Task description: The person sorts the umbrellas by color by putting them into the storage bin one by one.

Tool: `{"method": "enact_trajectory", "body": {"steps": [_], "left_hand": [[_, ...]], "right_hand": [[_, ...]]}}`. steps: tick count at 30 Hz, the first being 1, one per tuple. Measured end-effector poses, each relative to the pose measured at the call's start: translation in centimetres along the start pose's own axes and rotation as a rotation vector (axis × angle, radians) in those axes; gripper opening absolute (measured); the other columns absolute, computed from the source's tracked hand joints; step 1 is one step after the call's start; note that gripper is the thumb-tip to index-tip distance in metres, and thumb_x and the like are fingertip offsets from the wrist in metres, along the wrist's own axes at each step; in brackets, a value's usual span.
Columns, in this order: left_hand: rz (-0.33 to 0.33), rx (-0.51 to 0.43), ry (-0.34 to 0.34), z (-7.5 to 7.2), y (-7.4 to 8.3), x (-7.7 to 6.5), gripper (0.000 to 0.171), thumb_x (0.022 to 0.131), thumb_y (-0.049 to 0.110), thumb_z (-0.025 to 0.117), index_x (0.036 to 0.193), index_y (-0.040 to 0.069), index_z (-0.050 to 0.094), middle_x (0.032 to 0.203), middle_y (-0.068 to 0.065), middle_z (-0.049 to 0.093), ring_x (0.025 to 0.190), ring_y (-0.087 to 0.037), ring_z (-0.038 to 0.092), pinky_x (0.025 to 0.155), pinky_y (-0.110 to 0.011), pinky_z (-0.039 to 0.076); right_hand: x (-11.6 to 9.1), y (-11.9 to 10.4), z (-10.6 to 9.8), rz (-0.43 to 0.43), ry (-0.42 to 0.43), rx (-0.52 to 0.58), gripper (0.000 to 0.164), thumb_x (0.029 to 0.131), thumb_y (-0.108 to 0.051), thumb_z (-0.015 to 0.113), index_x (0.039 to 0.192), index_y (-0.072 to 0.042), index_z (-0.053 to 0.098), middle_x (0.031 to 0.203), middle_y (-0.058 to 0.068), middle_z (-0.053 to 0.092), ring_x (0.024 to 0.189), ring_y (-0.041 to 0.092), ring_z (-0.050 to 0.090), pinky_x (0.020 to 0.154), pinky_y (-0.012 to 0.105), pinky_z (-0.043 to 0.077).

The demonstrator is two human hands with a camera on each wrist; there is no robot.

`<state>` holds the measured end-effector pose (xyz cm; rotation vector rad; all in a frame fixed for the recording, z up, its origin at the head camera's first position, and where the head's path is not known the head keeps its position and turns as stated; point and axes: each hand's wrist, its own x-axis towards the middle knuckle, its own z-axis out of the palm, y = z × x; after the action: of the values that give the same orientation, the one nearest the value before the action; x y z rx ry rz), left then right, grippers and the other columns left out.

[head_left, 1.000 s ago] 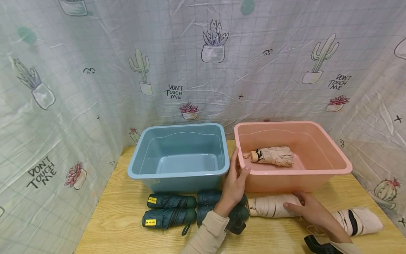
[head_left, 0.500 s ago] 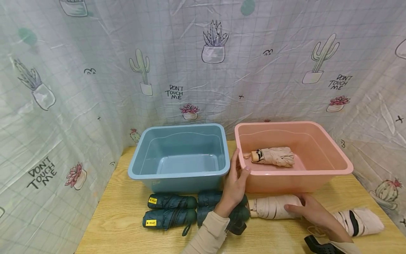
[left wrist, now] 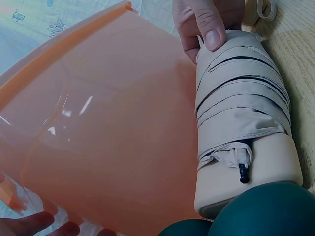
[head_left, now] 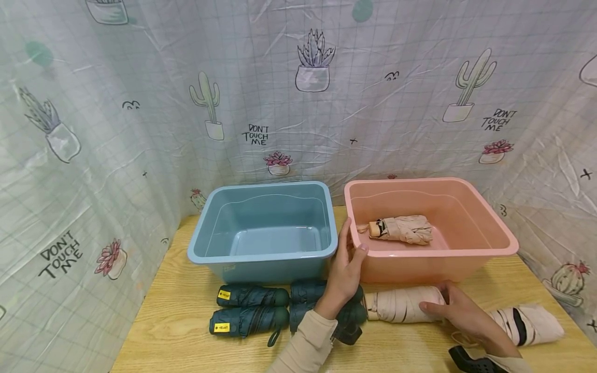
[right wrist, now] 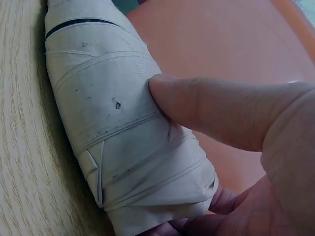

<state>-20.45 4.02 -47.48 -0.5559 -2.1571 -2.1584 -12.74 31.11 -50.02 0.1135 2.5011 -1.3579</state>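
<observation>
Lying on the table in front of the pink bin (head_left: 424, 268) is a folded beige umbrella (head_left: 396, 304), wrapped in its own fabric. My right hand (head_left: 459, 311) holds its right end; in the right wrist view the thumb (right wrist: 197, 105) presses the cloth and the fingers go under the end. At the bin's front left corner, my left hand (head_left: 344, 272) touches the wall with extended fingers, the thumb on the front near the rim. Another beige umbrella (head_left: 403, 229) lies inside the bin. The left wrist view shows the held umbrella's pale handle (left wrist: 251, 172) close to dark green rounded ends.
A blue bin (head_left: 266, 267) stands left of the pink one. Several dark green folded umbrellas (head_left: 249, 320) lie before it, some partly behind my left forearm. A third beige umbrella (head_left: 536, 326) with a black strap lies at the right. A printed curtain (head_left: 354, 114) hangs behind.
Almost nothing differs. My right hand and the beige umbrella's right end have shifted very slightly; the left hand stays at the bin's corner.
</observation>
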Motion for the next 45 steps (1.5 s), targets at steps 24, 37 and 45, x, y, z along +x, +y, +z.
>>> {"method": "enact_trajectory", "body": {"steps": [24,37,45], "left_hand": [[0.013,0.006,0.013,0.1,-0.1,0.5,0.067,0.106,0.025,0.051,0.163,0.034,0.018,0.158,-0.009,0.044,0.139,-0.025,0.052,0.111,-0.045,0.045],[0.016,0.001,0.01,0.2,-0.1,0.7,0.067,0.106,0.025,0.051,0.163,0.035,0.018,0.159,-0.007,0.043,0.14,-0.026,0.051,0.112,-0.044,0.045],[0.003,0.01,0.014,0.2,0.0,0.6,0.068,0.105,0.024,0.051,0.163,0.035,0.018,0.157,-0.007,0.045,0.139,-0.023,0.052,0.111,-0.037,0.046]], "right_hand": [[-0.4,-0.7,-0.7,-0.091,-0.045,0.121,0.067,0.102,-0.02,0.063,0.147,0.016,0.029,0.142,0.039,0.044,0.115,0.027,0.061,0.077,0.034,0.061],[-0.5,-0.5,-1.5,-0.119,-0.149,0.206,0.07,0.103,-0.019,0.061,0.152,0.015,0.024,0.141,0.033,0.049,0.104,0.007,0.066,0.083,0.034,0.06],[-0.8,-0.8,-1.8,-0.102,-0.156,0.236,0.068,0.103,-0.018,0.061,0.151,0.01,0.023,0.132,0.024,0.059,0.102,0.016,0.07,0.081,0.038,0.061]]}}
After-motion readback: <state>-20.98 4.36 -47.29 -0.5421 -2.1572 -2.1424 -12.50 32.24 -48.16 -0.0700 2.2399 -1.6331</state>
